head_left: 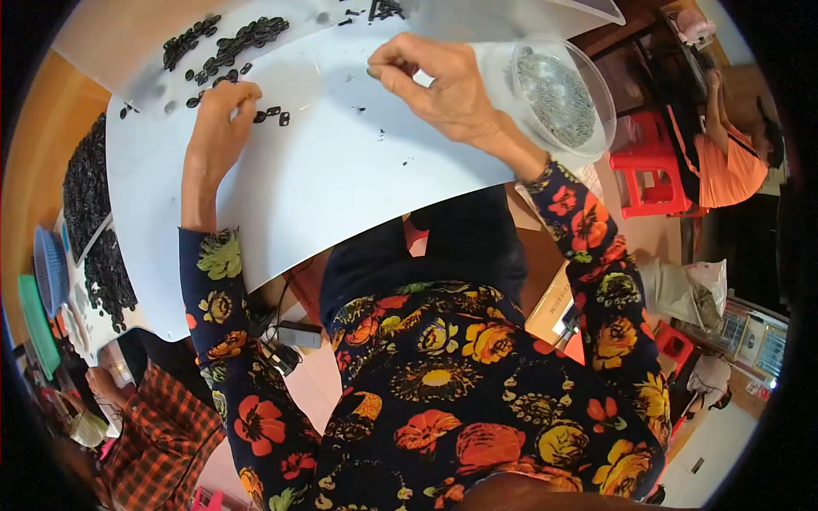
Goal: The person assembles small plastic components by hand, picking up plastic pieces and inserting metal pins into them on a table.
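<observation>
My left hand [223, 119] is over the white table with its fingers curled down at the near end of a row of small black oval parts [228, 58]. What its fingertips grip, if anything, is hidden behind the hand. Beside the thumb lie a few loose black oval parts with holes [273, 112]. My right hand [439, 89] is raised over the table, thumb and forefinger pinched together. A tiny dark bit shows at its fingertips, too small to name. Right of that hand stands a round clear tub [607, 111] holding many small silvery metal pieces [555, 98].
Black screw-like pieces [386, 10] lie at the table's far side. Small dark specks [382, 134] dot the white table [341, 187]. At left are a heap of black parts [85, 187] and a person in a checked shirt [166, 434]. A red stool [652, 170] and another person [728, 162] are at right.
</observation>
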